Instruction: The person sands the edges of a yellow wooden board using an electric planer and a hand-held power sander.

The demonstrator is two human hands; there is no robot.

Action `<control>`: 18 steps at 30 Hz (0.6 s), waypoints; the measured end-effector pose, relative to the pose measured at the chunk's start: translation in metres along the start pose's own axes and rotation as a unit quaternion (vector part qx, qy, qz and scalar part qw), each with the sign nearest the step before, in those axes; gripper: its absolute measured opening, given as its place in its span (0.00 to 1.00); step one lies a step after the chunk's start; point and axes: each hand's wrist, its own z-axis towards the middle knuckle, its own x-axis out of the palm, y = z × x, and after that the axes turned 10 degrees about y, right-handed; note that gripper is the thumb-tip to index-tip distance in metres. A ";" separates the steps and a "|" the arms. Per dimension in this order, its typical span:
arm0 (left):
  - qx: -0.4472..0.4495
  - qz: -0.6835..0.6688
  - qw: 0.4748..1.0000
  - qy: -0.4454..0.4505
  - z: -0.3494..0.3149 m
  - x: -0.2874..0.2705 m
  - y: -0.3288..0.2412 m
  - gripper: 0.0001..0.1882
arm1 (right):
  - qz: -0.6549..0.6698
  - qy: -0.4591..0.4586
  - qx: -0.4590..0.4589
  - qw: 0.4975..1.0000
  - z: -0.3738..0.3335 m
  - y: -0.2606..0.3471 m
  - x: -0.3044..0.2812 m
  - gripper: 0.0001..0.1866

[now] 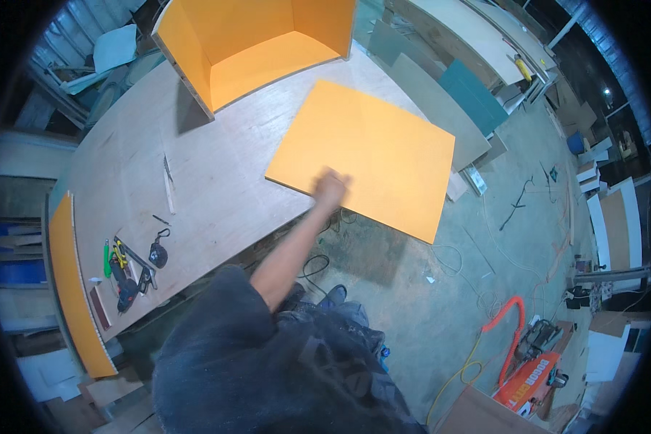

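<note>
My left hand (330, 186) is over the front part of an orange panel (376, 152), near its long front edge. The fingers look curled into a fist, somewhat blurred; whatever they may hold is hidden. Flat side up, the panel lies partly over the pale plywood tabletop (231, 166), and its right part juts out past the table edge above the floor. Farther back on the table stands an orange open-fronted cabinet box (267, 58) with a curved edge. My right hand does not show.
Tools lie on the table's left: a drill (126, 293), a tape measure (158, 253) and a green-handled tool (107, 259). A curved orange panel (79, 289) stands at the left end. At right, an orange air compressor (532, 383) with a hose (513, 318) sits on the floor.
</note>
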 end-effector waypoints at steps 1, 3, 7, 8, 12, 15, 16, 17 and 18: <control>0.009 0.008 0.985 -0.175 0.009 -0.042 0.028 0.43 | 0.000 0.010 -0.006 1.000 0.003 0.006 0.007 0.13; -0.074 0.185 0.963 -0.179 0.018 -0.109 0.056 0.64 | -0.001 0.020 -0.012 1.000 0.008 0.012 0.012 0.13; -0.015 0.310 0.950 -0.004 0.014 -0.139 0.092 0.71 | -0.005 0.017 -0.014 1.000 0.017 0.016 0.009 0.13; -0.005 0.297 0.955 0.014 0.013 -0.144 0.093 0.70 | -0.006 0.014 -0.014 1.000 0.018 0.014 0.005 0.13; -0.006 0.275 0.961 -0.003 0.003 -0.135 0.091 0.69 | -0.010 0.014 -0.020 1.000 0.022 0.018 0.004 0.14; -0.019 0.270 0.962 -0.025 -0.021 -0.113 0.092 0.68 | -0.013 0.016 -0.022 1.000 0.020 0.018 0.001 0.14; -0.025 0.263 0.964 -0.038 -0.033 -0.100 0.093 0.68 | -0.017 0.015 -0.026 0.999 0.020 0.016 0.000 0.14; -0.031 0.257 0.965 -0.051 -0.045 -0.088 0.093 0.67 | -0.019 0.014 -0.031 0.999 0.021 0.015 -0.001 0.14; -0.030 0.239 0.969 -0.057 -0.055 -0.077 0.091 0.65 | -0.017 0.012 -0.037 0.999 0.025 0.012 -0.004 0.14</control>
